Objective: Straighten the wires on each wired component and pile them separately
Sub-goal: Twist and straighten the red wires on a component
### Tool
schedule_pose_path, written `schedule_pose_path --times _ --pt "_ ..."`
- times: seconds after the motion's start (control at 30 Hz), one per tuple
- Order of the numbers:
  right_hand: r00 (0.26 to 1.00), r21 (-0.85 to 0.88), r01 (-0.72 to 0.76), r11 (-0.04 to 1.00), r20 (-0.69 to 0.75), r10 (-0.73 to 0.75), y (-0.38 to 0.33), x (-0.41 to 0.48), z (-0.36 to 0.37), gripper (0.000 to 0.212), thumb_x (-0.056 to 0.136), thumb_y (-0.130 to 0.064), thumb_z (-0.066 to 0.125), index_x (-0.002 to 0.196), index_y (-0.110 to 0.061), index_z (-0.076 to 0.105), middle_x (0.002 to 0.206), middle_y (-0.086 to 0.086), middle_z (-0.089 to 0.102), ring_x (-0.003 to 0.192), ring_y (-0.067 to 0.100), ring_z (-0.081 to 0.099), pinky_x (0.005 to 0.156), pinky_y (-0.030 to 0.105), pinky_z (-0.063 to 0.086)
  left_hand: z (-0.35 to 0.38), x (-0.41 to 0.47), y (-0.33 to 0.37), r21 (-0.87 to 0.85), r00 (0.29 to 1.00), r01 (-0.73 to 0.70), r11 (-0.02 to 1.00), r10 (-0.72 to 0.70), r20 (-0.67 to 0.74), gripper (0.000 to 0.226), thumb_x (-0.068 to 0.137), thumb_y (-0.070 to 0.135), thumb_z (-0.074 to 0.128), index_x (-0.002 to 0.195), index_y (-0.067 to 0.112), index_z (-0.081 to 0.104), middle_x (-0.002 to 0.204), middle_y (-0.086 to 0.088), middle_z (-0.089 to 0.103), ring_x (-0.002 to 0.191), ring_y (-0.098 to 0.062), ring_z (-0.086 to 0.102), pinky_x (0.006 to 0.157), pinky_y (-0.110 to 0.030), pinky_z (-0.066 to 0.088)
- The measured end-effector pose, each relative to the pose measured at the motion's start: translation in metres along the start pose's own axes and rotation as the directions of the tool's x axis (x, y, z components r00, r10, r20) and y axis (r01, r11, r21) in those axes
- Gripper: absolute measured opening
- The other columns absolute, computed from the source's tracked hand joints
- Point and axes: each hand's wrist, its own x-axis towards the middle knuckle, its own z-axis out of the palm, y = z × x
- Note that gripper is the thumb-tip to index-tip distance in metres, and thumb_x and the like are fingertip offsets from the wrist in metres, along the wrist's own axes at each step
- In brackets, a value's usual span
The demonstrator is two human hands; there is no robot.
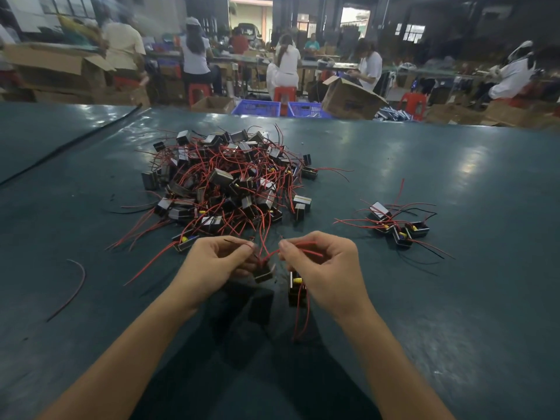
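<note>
Tangled heap [230, 180], far centre: dozens of wired components, uncountable. Small pile [400, 230], right: four. Separate components [263, 273], near centre: two. Loose red wire [77, 286], left: one. Blue crates [257, 108], far: two.

Dim light glinting on the table [454, 298], daylight blowing out doorways [354, 19] beyond it, shadows falling at its near edge, background blurring, frame edges bowing.
</note>
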Motion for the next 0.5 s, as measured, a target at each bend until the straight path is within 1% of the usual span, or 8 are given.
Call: schedule_pose_path --times 0.13,0.2,0.27,0.33,0.37,0.4,0.47,0.5 --pt "0.957 -0.101 0.032 0.994 0.289 -0.001 -0.002 -0.008 0.002 0.006 0.077 -0.006 0.080 0.077 -0.012 0.078 0.064 -0.010 0.070 0.060 -0.003 0.060 0.061 0.012 0.046 -0.006 0.005 -0.002 0.061 0.974 -0.131 0.989 0.140 -0.178 0.015 0.091 0.015 0.064 0.079 0.009 0.072 0.066 0.001 0.072 0.056 -0.004 0.062 0.056 -0.014 0.051" --pt "0.890 -0.231 0.051 0.972 0.452 0.060 -0.003 -0.012 0.003 0.017 0.075 -0.010 0.081 0.091 -0.014 0.079 0.075 -0.011 0.071 0.070 -0.002 0.063 0.069 0.018 0.050 -0.007 0.006 -0.003 0.146 0.957 -0.182 0.972 0.209 -0.201 0.019 0.092 0.017 0.063 0.075 0.012 0.071 0.063 0.004 0.070 0.056 -0.001 0.060 0.058 -0.013 0.049" --pt "0.793 -0.348 0.072 0.935 0.589 0.158 -0.008 -0.012 0.001 0.032 0.073 -0.016 0.081 0.104 -0.025 0.076 0.092 -0.013 0.073 0.086 0.000 0.065 0.085 0.027 0.053 -0.006 0.005 -0.004 0.261 0.950 -0.211 0.942 0.260 -0.172 0.020 0.093 0.021 0.063 0.077 0.015 0.072 0.065 0.005 0.070 0.059 -0.003 0.062 0.062 -0.018 0.051" --pt "0.733 -0.313 0.042 0.949 0.655 0.184 -0.012 -0.010 -0.003 0.041 0.073 -0.024 0.081 0.113 -0.031 0.072 0.103 -0.013 0.073 0.092 -0.001 0.065 0.089 0.024 0.051 -0.005 0.003 -0.005 0.323 0.949 -0.227 0.919 0.283 -0.141 0.019 0.093 0.023 0.062 0.080 0.015 0.073 0.067 0.004 0.070 0.062 -0.008 0.064 0.066 -0.027 0.052" --pt "0.745 -0.257 0.008 0.966 0.646 0.165 -0.015 -0.009 -0.004 0.040 0.075 -0.032 0.079 0.113 -0.033 0.071 0.103 -0.009 0.074 0.089 -0.001 0.065 0.085 0.021 0.051 -0.005 0.002 -0.005 0.332 0.948 -0.234 0.914 0.291 -0.132 0.019 0.093 0.024 0.062 0.081 0.015 0.074 0.067 0.002 0.070 0.064 -0.013 0.065 0.067 -0.031 0.053" --pt "0.799 -0.200 -0.021 0.980 0.586 0.136 -0.016 -0.008 -0.004 0.032 0.077 -0.042 0.075 0.108 -0.036 0.072 0.099 -0.003 0.075 0.081 0.001 0.065 0.078 0.022 0.052 -0.004 0.001 -0.005 0.337 0.946 -0.242 0.910 0.298 -0.125 0.020 0.093 0.024 0.062 0.081 0.014 0.073 0.067 0.000 0.070 0.065 -0.019 0.066 0.067 -0.036 0.054" --pt "0.933 -0.177 0.008 0.984 0.355 0.056 -0.012 -0.005 -0.004 0.025 0.082 -0.053 0.063 0.091 -0.033 0.074 0.084 0.004 0.074 0.065 0.012 0.061 0.064 0.031 0.050 -0.002 0.000 -0.005 0.350 0.942 -0.257 0.901 0.314 -0.116 0.021 0.093 0.025 0.061 0.079 0.013 0.073 0.067 -0.001 0.069 0.065 -0.022 0.066 0.067 -0.038 0.054" --pt "0.968 -0.220 0.053 0.974 0.251 0.004 -0.008 -0.004 -0.003 0.025 0.084 -0.051 0.063 0.085 -0.028 0.074 0.077 0.001 0.072 0.062 0.011 0.060 0.060 0.031 0.049 -0.001 -0.001 -0.005 0.357 0.940 -0.266 0.896 0.324 -0.112 0.021 0.093 0.025 0.061 0.078 0.015 0.073 0.066 0.000 0.069 0.063 -0.018 0.065 0.065 -0.034 0.054"
